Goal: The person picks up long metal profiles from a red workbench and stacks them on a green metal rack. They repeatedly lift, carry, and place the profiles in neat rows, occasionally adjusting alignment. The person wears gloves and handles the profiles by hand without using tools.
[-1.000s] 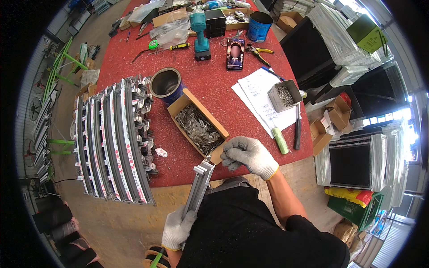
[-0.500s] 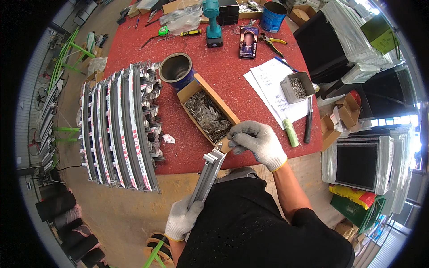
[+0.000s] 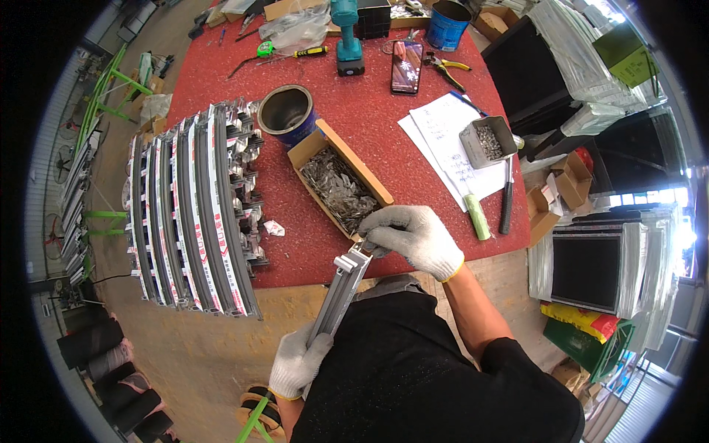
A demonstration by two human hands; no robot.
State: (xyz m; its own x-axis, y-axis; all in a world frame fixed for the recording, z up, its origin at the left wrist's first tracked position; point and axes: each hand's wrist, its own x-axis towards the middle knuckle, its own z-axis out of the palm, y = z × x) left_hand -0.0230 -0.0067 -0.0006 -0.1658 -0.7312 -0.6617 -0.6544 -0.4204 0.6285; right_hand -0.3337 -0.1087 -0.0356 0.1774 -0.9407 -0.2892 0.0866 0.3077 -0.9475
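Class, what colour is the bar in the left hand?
The bar is silvery grey; it shows in the head view, the only one.

My left hand [image 3: 299,362] covers part of the metal bar [image 3: 340,294]. Beyond my right hand [image 3: 413,238], the drill [image 3: 348,46] loses its top.

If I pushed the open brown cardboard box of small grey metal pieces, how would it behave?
The open brown cardboard box would probably feel heavy for its size, given the metal pieces inside. Lying flat, it would likely slide rather than tip.
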